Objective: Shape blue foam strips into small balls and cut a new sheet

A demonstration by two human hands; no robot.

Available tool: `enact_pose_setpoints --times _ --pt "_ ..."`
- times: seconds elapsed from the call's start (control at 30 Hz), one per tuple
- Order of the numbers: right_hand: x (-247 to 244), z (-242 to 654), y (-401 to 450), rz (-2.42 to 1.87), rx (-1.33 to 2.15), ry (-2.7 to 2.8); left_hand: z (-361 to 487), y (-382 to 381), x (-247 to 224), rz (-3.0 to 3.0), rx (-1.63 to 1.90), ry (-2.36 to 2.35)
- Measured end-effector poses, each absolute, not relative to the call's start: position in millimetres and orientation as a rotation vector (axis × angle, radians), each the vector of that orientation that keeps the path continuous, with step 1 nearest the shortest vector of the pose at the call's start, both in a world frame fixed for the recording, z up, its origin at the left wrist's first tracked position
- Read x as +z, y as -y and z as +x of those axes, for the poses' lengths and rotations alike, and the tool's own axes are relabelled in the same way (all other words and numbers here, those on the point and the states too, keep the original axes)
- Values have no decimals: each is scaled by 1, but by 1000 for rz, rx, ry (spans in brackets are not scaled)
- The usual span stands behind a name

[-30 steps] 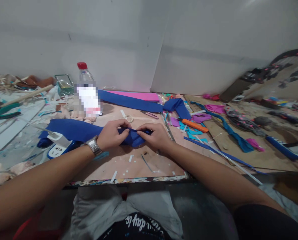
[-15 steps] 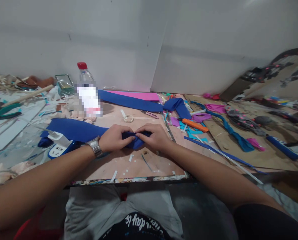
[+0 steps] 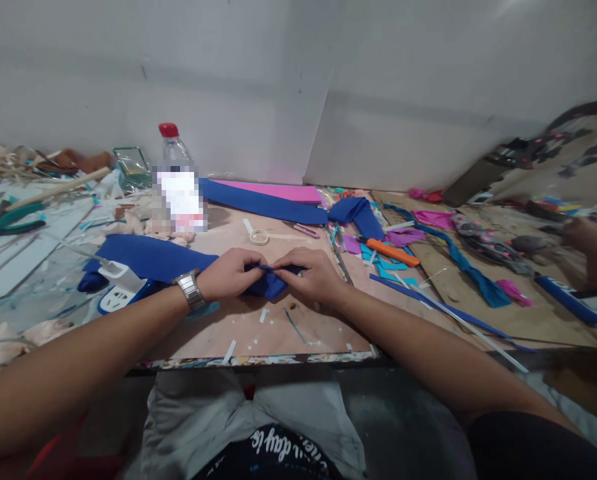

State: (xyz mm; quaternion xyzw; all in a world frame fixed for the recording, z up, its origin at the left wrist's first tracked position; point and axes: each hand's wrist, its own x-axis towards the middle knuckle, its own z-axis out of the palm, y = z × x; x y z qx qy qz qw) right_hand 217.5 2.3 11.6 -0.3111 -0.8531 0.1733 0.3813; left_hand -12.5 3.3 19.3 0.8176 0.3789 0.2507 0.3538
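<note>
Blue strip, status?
Both hands pinching blue strip; power socket crowding its left end; orange cutter lying off right.

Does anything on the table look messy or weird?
Yes: the thin white rod sticks out past the front of the table, so it might get knocked. Bright scraps lie messily around the orange tool.

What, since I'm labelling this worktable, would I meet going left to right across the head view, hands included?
Green-handled tool → white plug adapter → red bottle cap → left hand → right hand → orange-handled tool → lower pink scrap → blue-and-white object.
</note>
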Motion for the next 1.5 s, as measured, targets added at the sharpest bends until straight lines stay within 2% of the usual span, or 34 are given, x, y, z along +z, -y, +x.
enact_pose_setpoints --times 0.7,1.5 --pt "13 217 0 -872 385 2194 -12 -3 19 2107 707 -972" --pt "15 215 0 -860 410 2250 -7 5 17 2681 777 -1006"
